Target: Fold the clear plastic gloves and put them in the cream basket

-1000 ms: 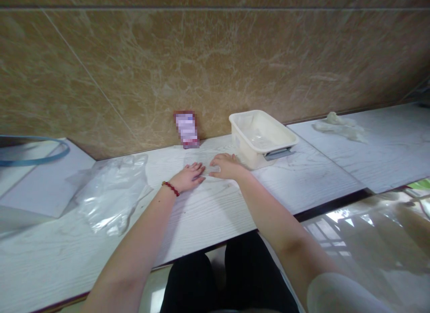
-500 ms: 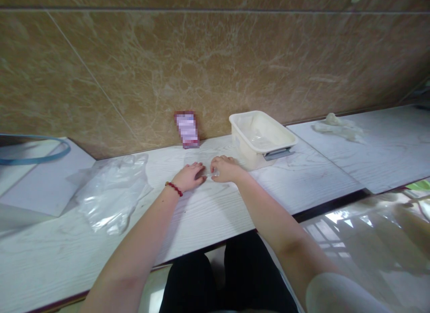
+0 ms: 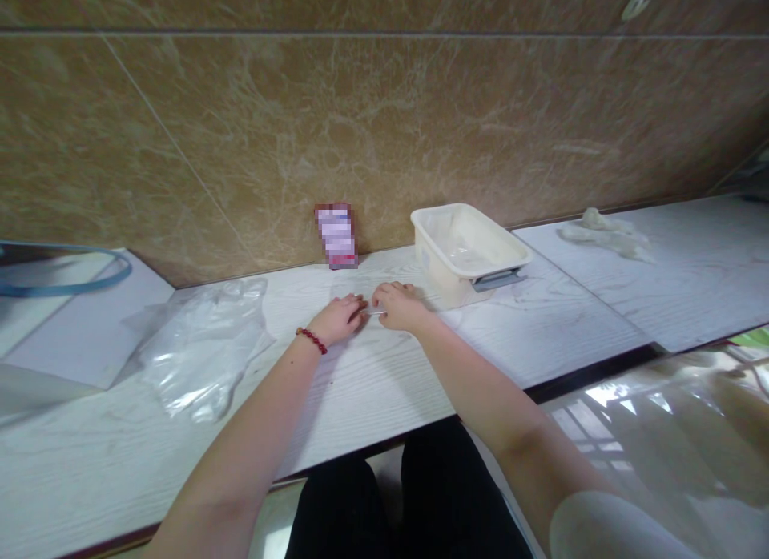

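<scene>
A thin strip of clear plastic film [image 3: 375,311], its exact kind too small to tell, spans the gap between my two hands on the white wood-grain table. My left hand [image 3: 341,319], with a red bead bracelet at the wrist, is closed on the strip's left end. From the other side my right hand [image 3: 397,304] pinches the right end, fingers curled and palm down. Both hands rest low at the tabletop, close together. Just beyond my right hand stands a cream plastic bin [image 3: 441,275] with a grey handle.
Crumpled clear plastic bags [image 3: 201,351] lie to the left, beside a white box [image 3: 72,335] and a blue hoop-like band [image 3: 72,289]. A phone-like red-edged object [image 3: 337,237] leans on the marbled wall. Whitish crumpled material [image 3: 606,235] lies far right.
The plastic between my hands now looks narrower and straighter. My right hand has shifted very slightly left, and the view has tilted a little.
</scene>
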Available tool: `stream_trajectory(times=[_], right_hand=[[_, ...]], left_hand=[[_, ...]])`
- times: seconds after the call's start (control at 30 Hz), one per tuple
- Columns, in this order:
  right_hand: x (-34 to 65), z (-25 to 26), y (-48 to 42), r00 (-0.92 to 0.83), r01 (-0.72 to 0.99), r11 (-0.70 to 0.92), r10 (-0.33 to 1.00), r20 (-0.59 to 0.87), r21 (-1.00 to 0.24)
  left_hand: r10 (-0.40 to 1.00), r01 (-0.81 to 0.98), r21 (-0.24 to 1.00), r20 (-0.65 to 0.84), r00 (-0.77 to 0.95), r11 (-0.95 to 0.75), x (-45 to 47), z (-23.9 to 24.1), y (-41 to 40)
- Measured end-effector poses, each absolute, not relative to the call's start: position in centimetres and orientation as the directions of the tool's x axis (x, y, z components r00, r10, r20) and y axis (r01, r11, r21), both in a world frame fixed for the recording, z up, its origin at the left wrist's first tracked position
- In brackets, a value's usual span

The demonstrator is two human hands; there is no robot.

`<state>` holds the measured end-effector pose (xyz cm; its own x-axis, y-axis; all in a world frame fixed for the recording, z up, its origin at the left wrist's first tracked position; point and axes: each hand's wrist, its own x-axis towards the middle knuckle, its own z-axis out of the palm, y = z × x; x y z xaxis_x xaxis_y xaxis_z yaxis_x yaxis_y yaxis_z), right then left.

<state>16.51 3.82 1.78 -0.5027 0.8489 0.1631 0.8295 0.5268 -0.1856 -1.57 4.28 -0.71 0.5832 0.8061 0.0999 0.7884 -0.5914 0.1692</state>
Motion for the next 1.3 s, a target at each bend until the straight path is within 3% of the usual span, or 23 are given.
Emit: stream_trajectory(times=[0.2, 0.33, 0.4, 0.47, 0.53, 0.57, 0.67, 0.73, 0.8, 0.97, 1.1, 1.3], right_hand=[[17.0, 1.8, 4.4, -0.495, 0.785, 0.560, 0.824, 0.275, -0.265], [17.5, 2.2, 4.6, -0.501, 0.694, 0.615, 0.786, 0.362, -0.374], [17.9, 2.4, 4.9, -0.439, 0.619, 0.609, 0.791, 0.425, -0.495], [18.2, 2.7, 5.3, -0.285, 0.509, 0.525, 0.851, 0.441, -0.683], [18.1, 2.9, 5.7, -0.147, 0.289, 0.346, 0.937, 0.316, -0.892], [17.9, 3.0, 5.8, -0.140, 0.142, 0.222, 0.969, 0.202, -0.965], [17.0, 3.0, 5.5, -0.417, -0.195, -0.209, 0.902, -0.112, -0.958], [16.2, 2.9, 4.9, -0.634, -0.212, -0.403, 0.750, -0.189, -0.890], [15.6, 2.5, 4.3, -0.749, -0.162, -0.487, 0.627, -0.214, -0.858], [14.8, 1.6, 3.8, -0.792, -0.050, -0.525, 0.539, -0.286, -0.850], [14.6, 0.8, 4.3, -0.765, -0.003, -0.399, 0.592, -0.255, -0.917], [14.5, -0.2, 5.2, -0.676, -0.098, -0.322, 0.716, -0.175, -0.942]], left_hand=[[0.863, 0.849, 0.167, 0.167, 0.477, -0.502, -0.4, -0.5, 3.9], [0.911, 0.893, 0.187, 0.137, 0.390, -0.410, 0.4, -0.3, 4.0], [0.936, 0.873, 0.338, 0.105, 0.335, -0.350, 0.3, 0.6, 3.8], [0.957, 0.728, 0.637, 0.059, 0.283, -0.254, -0.2, 2.3, 3.3], [0.962, 0.381, 0.922, -0.040, 0.271, -0.069, -1.1, 4.3, 2.5], [0.948, 0.178, 0.982, -0.115, 0.295, 0.064, -1.6, 5.3, 2.1], [0.872, -0.223, 0.901, -0.258, 0.416, 0.373, -3.3, 6.8, 0.9], [0.840, -0.327, 0.820, -0.302, 0.450, 0.470, -4.2, 6.4, 0.4], [0.826, -0.380, 0.767, -0.330, 0.456, 0.516, -4.9, 5.2, -0.1], [0.799, -0.425, 0.695, -0.380, 0.467, 0.579, -5.8, 2.2, -0.7], [0.792, -0.440, 0.679, -0.373, 0.483, 0.588, -5.8, 1.6, -0.8], [0.864, -0.476, 0.746, -0.264, 0.429, 0.465, -5.9, 1.7, -0.6]])
